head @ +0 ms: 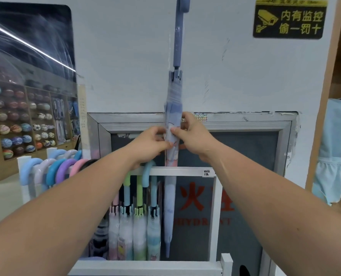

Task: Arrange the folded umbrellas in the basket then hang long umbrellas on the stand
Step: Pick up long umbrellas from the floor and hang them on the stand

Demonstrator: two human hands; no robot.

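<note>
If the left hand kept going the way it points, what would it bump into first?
The long lilac-blue closed umbrella: the left hand is pinching it right now. Past that, probably the grey metal-framed cabinet door behind, though depth is hard to judge.

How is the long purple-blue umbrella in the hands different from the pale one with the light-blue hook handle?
The long purple-blue umbrella is gripped by the left hand and right hand; the pale umbrella with the light-blue hook hangs on the white rail. The purple-blue umbrella reaches high above the rail; the pale umbrella hangs below it. Both are closed.
</note>
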